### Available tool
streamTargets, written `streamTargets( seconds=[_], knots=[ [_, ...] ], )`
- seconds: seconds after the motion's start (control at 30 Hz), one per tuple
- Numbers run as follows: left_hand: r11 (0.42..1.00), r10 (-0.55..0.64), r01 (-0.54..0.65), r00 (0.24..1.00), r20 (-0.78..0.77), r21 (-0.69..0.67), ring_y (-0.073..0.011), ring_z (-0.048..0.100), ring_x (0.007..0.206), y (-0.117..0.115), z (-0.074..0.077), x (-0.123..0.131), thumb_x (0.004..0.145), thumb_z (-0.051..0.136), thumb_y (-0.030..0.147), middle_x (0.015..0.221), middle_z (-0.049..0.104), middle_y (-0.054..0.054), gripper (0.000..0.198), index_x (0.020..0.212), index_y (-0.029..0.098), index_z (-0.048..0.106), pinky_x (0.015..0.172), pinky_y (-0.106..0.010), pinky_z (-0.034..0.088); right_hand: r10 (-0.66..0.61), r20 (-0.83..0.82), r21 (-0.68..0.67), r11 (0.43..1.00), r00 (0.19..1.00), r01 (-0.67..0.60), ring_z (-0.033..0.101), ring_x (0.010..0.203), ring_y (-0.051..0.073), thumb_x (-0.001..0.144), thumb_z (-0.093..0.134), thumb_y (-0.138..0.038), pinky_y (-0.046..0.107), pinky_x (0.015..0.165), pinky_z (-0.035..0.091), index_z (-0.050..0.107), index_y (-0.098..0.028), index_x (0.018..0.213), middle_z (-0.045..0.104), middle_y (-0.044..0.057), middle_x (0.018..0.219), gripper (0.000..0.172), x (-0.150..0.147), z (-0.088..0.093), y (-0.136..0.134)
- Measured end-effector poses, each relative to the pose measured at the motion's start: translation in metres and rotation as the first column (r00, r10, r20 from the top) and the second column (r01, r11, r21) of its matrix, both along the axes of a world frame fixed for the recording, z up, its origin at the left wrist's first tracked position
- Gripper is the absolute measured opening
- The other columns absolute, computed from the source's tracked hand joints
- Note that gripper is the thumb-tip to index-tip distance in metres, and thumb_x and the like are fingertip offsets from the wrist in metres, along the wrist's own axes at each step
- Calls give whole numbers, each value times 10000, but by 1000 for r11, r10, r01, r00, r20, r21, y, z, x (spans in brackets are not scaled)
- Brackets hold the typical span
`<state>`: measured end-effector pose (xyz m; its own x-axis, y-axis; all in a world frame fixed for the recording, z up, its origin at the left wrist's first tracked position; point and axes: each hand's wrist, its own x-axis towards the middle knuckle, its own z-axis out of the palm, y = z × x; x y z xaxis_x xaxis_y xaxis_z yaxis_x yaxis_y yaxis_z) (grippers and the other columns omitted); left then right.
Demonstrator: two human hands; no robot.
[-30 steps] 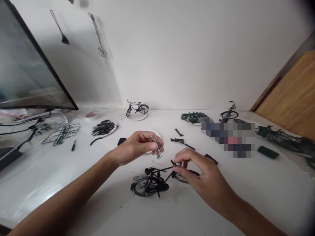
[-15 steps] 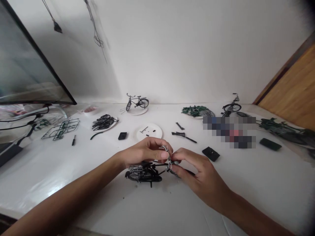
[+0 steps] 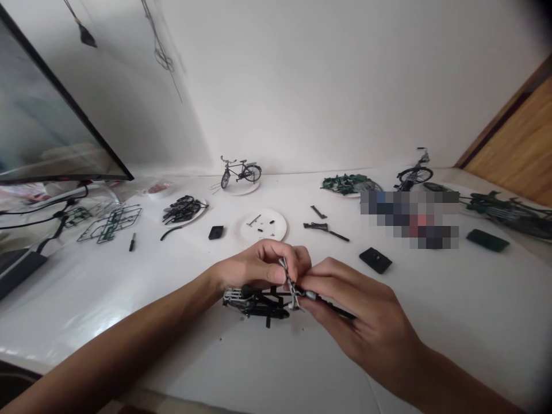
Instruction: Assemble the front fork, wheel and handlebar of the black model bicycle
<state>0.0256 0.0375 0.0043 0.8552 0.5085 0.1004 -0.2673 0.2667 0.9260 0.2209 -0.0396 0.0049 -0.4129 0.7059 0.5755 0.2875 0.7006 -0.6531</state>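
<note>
Between my hands is a black model bicycle (image 3: 269, 305) with a silver rear rack, its rear end to the left and its front to the right. The fingers of my left hand (image 3: 269, 265) pinch its silver handlebar (image 3: 291, 290) from behind and above. My right hand (image 3: 349, 299) is closed around the front end, near the headlamp and front wheel, which its fingers partly cover. Just behind my hands lies a white plate (image 3: 280, 218) with several tiny parts on it.
Behind stand a finished model bicycle (image 3: 240, 173) and another one (image 3: 416, 171). Plates of black parts (image 3: 184, 209) and green parts (image 3: 345, 184) lie around. A screwdriver (image 3: 132, 242), green part frames (image 3: 112, 223) and black pieces (image 3: 375, 260) rest on the table. A monitor (image 3: 56, 115) stands left.
The model bicycle has tipped so it is seen more from above, and its handlebar has turned. My right hand has shifted slightly to the right. The camera view has also shifted a little.
</note>
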Motion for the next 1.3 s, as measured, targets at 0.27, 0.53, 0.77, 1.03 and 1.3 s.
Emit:
streamTargets(
  seconds=[0.27,0.53,0.77,1.03,1.3],
  knots=[
    [994,100,-102,994,45,37,-113,534,663,7,-10,-4,739,801,291,710,586,-4,205,855,199,659,638,-254,444,-41,13,-49,998,999,41,625,837,142,949,558,-159,261,741,512,641,-223,1056,646,32,931,150,1,1,1],
    [992,124,-124,992,-36,3,-106,538,671,5,-12,-3,765,775,343,774,599,-16,234,871,189,634,633,-249,444,-72,13,-306,949,997,72,619,666,141,929,607,-332,252,601,481,690,-269,879,686,-17,772,115,3,9,4],
    [991,116,-116,993,-16,-69,-81,536,663,1,-11,3,836,711,303,797,587,-13,166,882,179,611,604,-208,437,-62,-55,-503,864,997,26,589,641,132,932,583,-389,228,553,459,712,-231,852,655,-19,719,219,2,7,8],
    [989,110,-106,993,35,-105,-83,562,672,0,-15,8,857,695,319,819,557,-9,204,830,164,565,611,-208,491,-37,-75,-567,823,997,-12,590,715,138,945,562,-419,245,611,448,703,-225,853,667,-11,779,257,6,2,12],
    [983,156,-151,987,39,-102,-56,537,597,2,-19,7,836,720,334,794,546,20,248,883,184,527,573,-190,477,0,-70,-552,833,998,-38,626,787,161,946,561,-411,270,688,469,711,-224,863,685,-2,815,254,6,4,15]
  ],
)
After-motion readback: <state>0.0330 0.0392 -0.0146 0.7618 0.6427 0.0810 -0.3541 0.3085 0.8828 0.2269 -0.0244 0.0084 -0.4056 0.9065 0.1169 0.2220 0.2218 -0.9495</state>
